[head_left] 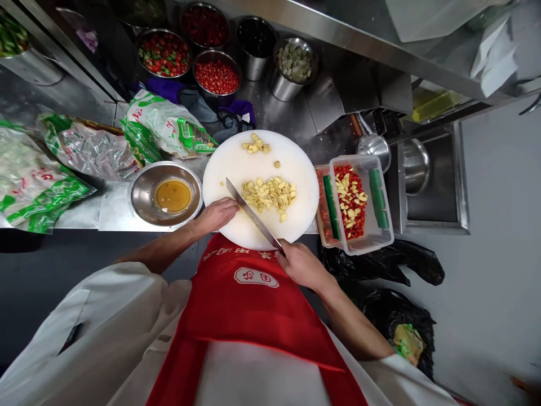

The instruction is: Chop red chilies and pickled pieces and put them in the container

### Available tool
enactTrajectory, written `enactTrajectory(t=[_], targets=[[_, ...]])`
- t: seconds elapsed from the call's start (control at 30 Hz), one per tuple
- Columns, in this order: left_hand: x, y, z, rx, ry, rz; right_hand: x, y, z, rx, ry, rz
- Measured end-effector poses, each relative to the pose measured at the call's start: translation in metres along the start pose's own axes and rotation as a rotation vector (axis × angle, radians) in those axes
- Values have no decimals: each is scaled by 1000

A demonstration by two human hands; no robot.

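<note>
A round white cutting board (pixel 220 163) lies at the counter's front edge. Sliced pale yellow pieces (pixel 270 193) form a pile at its middle, with a smaller group (pixel 256 145) near the far side and one lone piece between. My right hand (pixel 301 262) is closed round the handle of a knife (pixel 256 219), whose blade slants up and left across the board beside the pile. My left hand (pixel 220 214) rests at the board's left edge, fingers together near the blade; whatever they hold, if anything, is too small to make out.
Left of the board stand a metal bowl (pixel 139 194) of amber liquid and plastic bags (pixel 97 149). Right is a clear container (pixel 382 242) with red pieces and yellow slices, then a sink (pixel 464 180). Metal pots (pixel 287 89) of ingredients stand behind.
</note>
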State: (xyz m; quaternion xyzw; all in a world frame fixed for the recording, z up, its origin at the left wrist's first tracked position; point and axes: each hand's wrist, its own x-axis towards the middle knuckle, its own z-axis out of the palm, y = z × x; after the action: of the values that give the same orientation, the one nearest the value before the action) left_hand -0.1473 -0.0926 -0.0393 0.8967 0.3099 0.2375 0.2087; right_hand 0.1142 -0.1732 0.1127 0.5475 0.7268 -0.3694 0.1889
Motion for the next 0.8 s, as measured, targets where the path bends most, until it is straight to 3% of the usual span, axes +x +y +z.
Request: enactTrajectory(t=[0.17,0.6,0.8], targets=[[-1,1,-3,8,3,30,2,1,2,-3,-26,38],[-5,2,-1,64,-17,15,-7,10,3,73,-23,-22],[-6,3,-6,56,-29,7,18,14,17,121,16,-22]])
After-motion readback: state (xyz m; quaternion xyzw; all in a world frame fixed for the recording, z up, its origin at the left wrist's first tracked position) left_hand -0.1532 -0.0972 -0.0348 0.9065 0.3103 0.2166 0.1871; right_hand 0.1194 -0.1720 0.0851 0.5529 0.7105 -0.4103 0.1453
